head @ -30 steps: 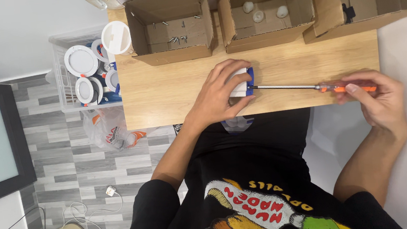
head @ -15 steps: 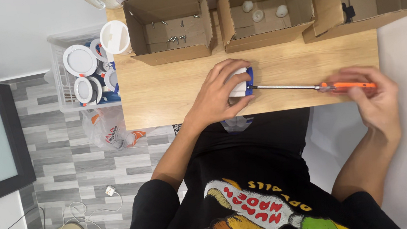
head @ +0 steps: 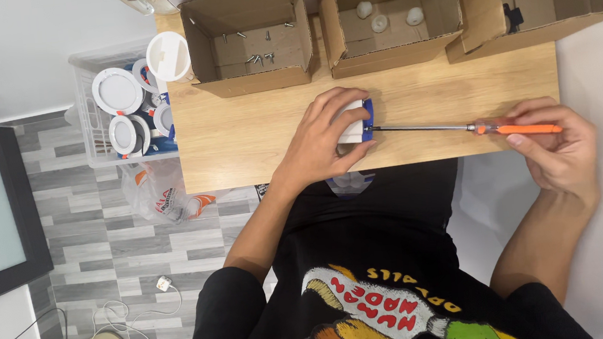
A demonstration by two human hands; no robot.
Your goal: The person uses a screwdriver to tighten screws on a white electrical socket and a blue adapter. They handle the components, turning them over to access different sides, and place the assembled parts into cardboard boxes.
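Here, three brown cardboard boxes [head: 254, 39] behind, left hand [head: 324, 142] gripping white-blue fitting [head: 357, 122]

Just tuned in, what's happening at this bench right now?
A person at a wooden table is working a screwdriver into a small white and blue fitting. The left hand cups the fitting and presses it to the tabletop; the right hand grips the orange handle past the table's edge, with the tip against the fitting's blue side. Behind stand three open cardboard boxes: one with loose screws, one with small white round parts. A crate of round white light fittings sits beside the table.
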